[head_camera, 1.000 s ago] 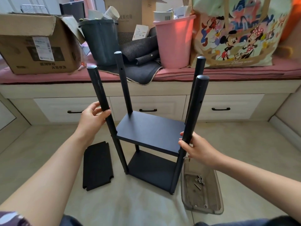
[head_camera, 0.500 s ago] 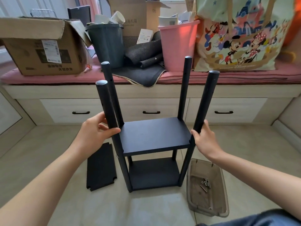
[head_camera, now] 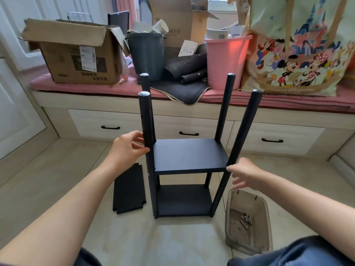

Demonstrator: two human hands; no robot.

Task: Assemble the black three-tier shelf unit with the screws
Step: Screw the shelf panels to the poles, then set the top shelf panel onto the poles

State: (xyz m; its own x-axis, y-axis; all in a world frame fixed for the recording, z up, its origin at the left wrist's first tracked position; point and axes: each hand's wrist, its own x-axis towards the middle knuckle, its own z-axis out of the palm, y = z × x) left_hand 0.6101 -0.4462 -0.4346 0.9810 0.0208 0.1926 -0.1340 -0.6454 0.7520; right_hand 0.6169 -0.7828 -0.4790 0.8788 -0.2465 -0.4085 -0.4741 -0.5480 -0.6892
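The black shelf unit [head_camera: 189, 156] stands upright on the floor with two boards fitted and several poles rising above the upper board. My left hand [head_camera: 127, 147] holds the front left pole [head_camera: 145, 120], thumb and fingers curled on it. My right hand [head_camera: 245, 174] is beside the front right pole [head_camera: 243, 129], fingers relaxed, one fingertip touching it at the upper board's corner. A loose black shelf board [head_camera: 129, 190] lies flat on the floor to the left. Several screws [head_camera: 245, 219] lie in a clear plastic tray [head_camera: 233, 198] at the right.
A bench with drawers [head_camera: 189, 129] runs behind the unit. On its pink cushion stand a cardboard box [head_camera: 76, 54], a dark bin [head_camera: 147, 54], a pink bucket [head_camera: 226, 60] and a cartoon-print bag [head_camera: 299, 47]. My knees are at the bottom edge.
The unit has been turned to face me squarely and set down. My right hand has let go of the front right pole and now only touches it.
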